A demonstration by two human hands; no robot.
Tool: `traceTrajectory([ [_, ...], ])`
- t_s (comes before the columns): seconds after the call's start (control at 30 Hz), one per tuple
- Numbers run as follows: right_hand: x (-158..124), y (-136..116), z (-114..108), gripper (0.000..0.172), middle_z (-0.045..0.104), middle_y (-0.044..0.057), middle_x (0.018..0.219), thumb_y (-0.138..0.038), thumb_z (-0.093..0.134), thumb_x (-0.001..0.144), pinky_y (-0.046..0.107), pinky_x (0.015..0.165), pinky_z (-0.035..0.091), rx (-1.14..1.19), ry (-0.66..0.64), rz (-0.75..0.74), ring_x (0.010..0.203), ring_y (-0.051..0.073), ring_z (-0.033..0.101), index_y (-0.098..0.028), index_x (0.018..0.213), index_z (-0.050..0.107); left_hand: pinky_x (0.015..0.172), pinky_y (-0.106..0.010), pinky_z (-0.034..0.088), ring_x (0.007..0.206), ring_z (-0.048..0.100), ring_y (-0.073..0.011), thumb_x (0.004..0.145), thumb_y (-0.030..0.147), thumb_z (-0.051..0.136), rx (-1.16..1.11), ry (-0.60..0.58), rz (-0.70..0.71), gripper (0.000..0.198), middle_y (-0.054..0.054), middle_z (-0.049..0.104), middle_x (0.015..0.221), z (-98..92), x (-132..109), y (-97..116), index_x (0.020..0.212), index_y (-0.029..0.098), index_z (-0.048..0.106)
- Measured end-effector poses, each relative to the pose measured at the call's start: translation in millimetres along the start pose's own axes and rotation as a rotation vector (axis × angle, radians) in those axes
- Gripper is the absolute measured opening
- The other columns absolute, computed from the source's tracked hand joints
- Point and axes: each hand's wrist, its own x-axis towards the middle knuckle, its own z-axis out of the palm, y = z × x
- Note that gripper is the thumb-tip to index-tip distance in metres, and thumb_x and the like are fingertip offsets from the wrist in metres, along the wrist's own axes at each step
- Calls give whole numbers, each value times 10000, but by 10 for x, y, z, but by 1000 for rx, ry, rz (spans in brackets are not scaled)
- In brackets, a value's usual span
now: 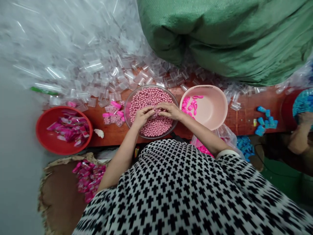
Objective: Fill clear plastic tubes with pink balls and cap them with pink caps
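Over a clear round bowl point(126, 115) of pink round beads point(156, 130), my two hands meet fingertip to fingertip. Between them is a small clear plastic container point(156, 113) with pink inside, partly covered by fingers. My left hand point(143, 117) grips its left side, and my right hand point(170, 111) has thumb and fingers closed on its right side. Left of the bowl lie several filled clear containers point(113, 118) with bright pink caps. A pale pink basin point(212, 111) on the right holds loose bright pink caps point(191, 106).
Empty clear containers point(95, 65) are heaped along the back. A red basin point(39, 130) with pink packets stands left. A green sack point(220, 39) bulges over the back right. Blue caps point(266, 120) lie farther right, near another person's arm point(299, 137). Pink packets point(89, 179) rest below the table.
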Motion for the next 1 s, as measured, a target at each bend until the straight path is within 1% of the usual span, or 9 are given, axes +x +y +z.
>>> traceTrajectory([
  [0.2,-22,-39,53,236,649,34,878,-254,620,825,283,747,473,19,-94,139,780,152,599,-164,1029,542,875,-395,544,950,674,-267,598,569,798,188,-38,31,582,-113,733,1029,-37,4,-8,986,139,744],
  [0.43,-81,-60,163,210,507,-97,628,-158,586,784,196,512,430,398,-117,428,483,79,522,-213,867,402,939,-427,516,985,670,-280,622,622,756,302,-93,14,602,-102,738,1053,-19,41,-127,1002,157,742],
  [0.57,-125,-46,215,144,534,-94,608,-202,556,844,197,498,441,373,-130,454,468,84,541,-213,864,414,934,-426,516,964,672,-267,634,610,753,293,-111,29,582,-101,739,1046,-20,67,-198,1007,162,736],
  [0.67,-184,-58,173,119,628,-46,699,-238,571,873,248,624,511,232,-83,424,604,116,619,-200,955,493,934,-419,516,997,665,-272,644,614,743,304,-65,43,584,-106,731,1068,-59,73,-205,1017,165,730],
  [0.73,-278,-43,57,195,695,22,929,-276,643,845,297,814,517,53,10,341,855,154,659,-196,1004,565,975,-406,494,1080,637,-277,660,610,735,321,-15,88,573,-111,717,1107,-94,63,-190,1024,167,727],
  [0.8,-427,35,-147,217,675,53,1140,-307,635,860,317,947,466,-133,163,314,1061,182,616,-208,1052,620,976,-383,495,1108,621,-267,685,593,726,306,8,105,558,-113,700,1146,-117,41,-172,1049,170,716],
  [0.9,-697,301,-565,243,689,76,1120,-242,466,945,323,926,451,-412,446,573,1041,202,610,-195,1085,659,877,-351,549,991,657,-232,706,561,725,195,16,56,532,-100,694,1124,-80,-1,-149,1073,177,691],
  [0.93,-779,418,-705,267,686,107,1131,-210,451,942,344,930,437,-514,459,687,1052,227,598,-166,1100,662,847,-347,562,952,665,-221,708,550,728,140,15,38,523,-93,692,1111,-45,-15,-139,1076,181,682],
  [1.0,-903,651,-929,328,654,176,1198,-147,408,939,382,933,414,-669,328,831,1082,264,570,-98,1167,638,812,-346,578,917,670,-209,706,528,738,31,12,24,507,-85,689,1087,49,-45,-108,1070,182,666],
])
